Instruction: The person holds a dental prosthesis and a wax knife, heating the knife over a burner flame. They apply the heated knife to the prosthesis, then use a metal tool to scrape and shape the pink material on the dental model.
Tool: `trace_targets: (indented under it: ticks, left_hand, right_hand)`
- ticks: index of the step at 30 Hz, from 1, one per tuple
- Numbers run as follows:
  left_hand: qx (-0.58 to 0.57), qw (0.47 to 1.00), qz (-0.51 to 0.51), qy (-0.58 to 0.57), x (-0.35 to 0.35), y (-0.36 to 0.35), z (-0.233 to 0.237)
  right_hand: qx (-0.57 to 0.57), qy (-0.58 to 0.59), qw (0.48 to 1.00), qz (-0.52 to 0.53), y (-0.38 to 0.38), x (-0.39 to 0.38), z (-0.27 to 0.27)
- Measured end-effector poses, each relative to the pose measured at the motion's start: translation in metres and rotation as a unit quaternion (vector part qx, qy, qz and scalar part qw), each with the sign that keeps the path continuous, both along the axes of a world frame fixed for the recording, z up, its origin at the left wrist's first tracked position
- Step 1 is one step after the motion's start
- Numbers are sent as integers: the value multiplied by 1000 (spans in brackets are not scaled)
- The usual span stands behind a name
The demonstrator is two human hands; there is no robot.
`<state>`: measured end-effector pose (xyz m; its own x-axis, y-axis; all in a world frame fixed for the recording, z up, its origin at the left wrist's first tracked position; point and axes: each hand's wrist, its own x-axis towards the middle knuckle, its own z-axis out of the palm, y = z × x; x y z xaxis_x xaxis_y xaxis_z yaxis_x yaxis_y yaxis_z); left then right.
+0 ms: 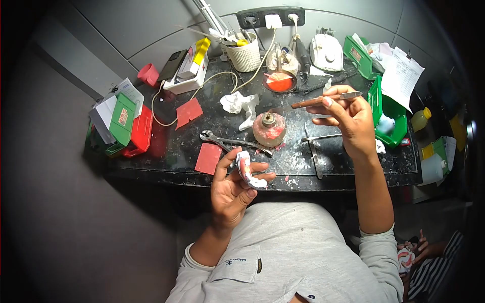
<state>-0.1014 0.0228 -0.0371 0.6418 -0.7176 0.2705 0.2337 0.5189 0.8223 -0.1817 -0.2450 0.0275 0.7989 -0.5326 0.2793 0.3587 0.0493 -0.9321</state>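
My left hand [228, 197] is raised in front of the bench edge, its fingers closed around a small white dental cast [244, 167] with pink-red wax along its curve. In my right hand [353, 118] is a wax knife [316, 101] with a brown handle, held nearly level. Its thin blade points left, over the top of a glass spirit lamp [268, 135] with reddish smears; I cannot make out a flame. Left of the lamp lie metal pliers [227, 141] and a pink wax sheet [207, 158]. A slim metal tool [314, 154] rests below my right hand.
A second wax sheet [189, 112], crumpled tissue [241, 105] and a dish of red wax [279, 82] lie farther back. Red and green bins [143, 132] stand left, a green bin [395, 129] right. Cables cross the bench. Another person's hand [427, 251] shows lower right.
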Motion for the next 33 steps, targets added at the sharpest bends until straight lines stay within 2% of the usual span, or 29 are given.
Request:
trace_targets:
  ticks: [11, 17, 33]
  left_hand:
    - [2, 1000, 6, -8, 0, -1, 0]
    - [34, 999, 20, -20, -1, -2, 1]
    - [33, 999, 27, -14, -5, -4, 5]
  right_hand:
    - [-14, -9, 1000, 0, 2, -1, -1]
    - [-31, -93, 984, 148, 9, -9, -1]
    - [-70, -82, 969, 221, 18, -10, -6]
